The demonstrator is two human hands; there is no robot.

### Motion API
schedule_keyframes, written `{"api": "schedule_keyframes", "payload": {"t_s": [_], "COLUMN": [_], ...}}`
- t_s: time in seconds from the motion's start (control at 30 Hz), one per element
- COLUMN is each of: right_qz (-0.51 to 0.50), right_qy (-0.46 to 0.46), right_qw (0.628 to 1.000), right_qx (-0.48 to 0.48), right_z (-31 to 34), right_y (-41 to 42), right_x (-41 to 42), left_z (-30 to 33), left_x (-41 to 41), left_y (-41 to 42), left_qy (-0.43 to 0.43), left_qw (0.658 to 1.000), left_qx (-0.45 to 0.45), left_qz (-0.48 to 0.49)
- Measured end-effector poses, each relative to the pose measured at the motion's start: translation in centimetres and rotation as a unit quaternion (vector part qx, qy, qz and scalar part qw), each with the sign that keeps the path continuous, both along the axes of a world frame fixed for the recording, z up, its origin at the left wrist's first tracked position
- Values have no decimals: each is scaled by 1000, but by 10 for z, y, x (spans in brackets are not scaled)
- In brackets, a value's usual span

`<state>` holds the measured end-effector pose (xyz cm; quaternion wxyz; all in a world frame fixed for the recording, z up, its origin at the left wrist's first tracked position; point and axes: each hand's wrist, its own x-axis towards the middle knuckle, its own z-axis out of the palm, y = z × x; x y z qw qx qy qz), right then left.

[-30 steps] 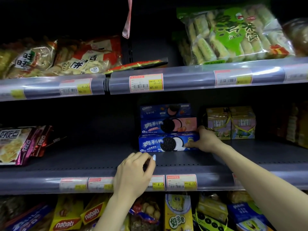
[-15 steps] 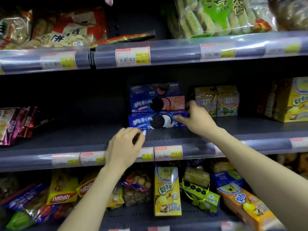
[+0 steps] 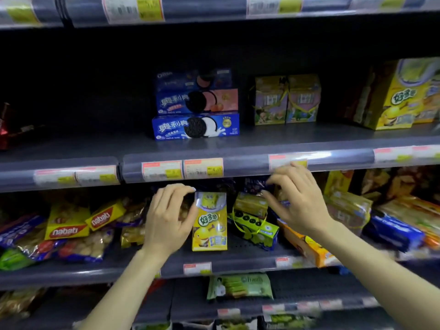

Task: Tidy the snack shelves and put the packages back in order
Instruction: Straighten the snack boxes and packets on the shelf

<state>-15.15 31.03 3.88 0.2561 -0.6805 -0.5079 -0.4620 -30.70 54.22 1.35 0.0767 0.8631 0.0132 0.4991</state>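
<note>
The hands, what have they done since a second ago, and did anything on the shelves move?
Both hands dropped from the cookie shelf to the shelf below. The right hand let go of the bottom blue cookie box and now reaches toward the tilted packs. The left hand left the shelf edge and sits beside the upright yellow box; a grip is not clear. The three stacked cookie boxes stayed put.

The scene is dimly lit, and the far recesses of the shelves (image 3: 71,148) are lost in deep shadow. Soft glare is seen along the plastic price strips (image 3: 238,165). Motion blur and wide-angle bending are noticed toward the right edge and bottom.
</note>
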Motion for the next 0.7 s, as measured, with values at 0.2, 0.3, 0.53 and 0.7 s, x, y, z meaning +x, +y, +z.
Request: {"api": "schedule_keyframes", "payload": {"t_s": [0.2, 0.3, 0.53, 0.7], "right_qz": [-130, -205, -188, -142], "right_qy": [148, 356, 676, 764], "right_qw": [974, 893, 679, 600], "right_qx": [-109, -186, -215, -191], "right_z": [-57, -71, -108, -109], "right_y": [-55, -72, -90, -85], "right_x": [34, 51, 100, 112], "left_z": [-55, -71, -84, -80], "left_x": [15, 25, 46, 51], "left_y": [-10, -15, -18, -13], "left_qy": [235, 269, 310, 312], "left_qw": [935, 885, 786, 753], "left_qx": [-251, -360, -521, -574], "left_qz": [86, 119, 120, 80]}}
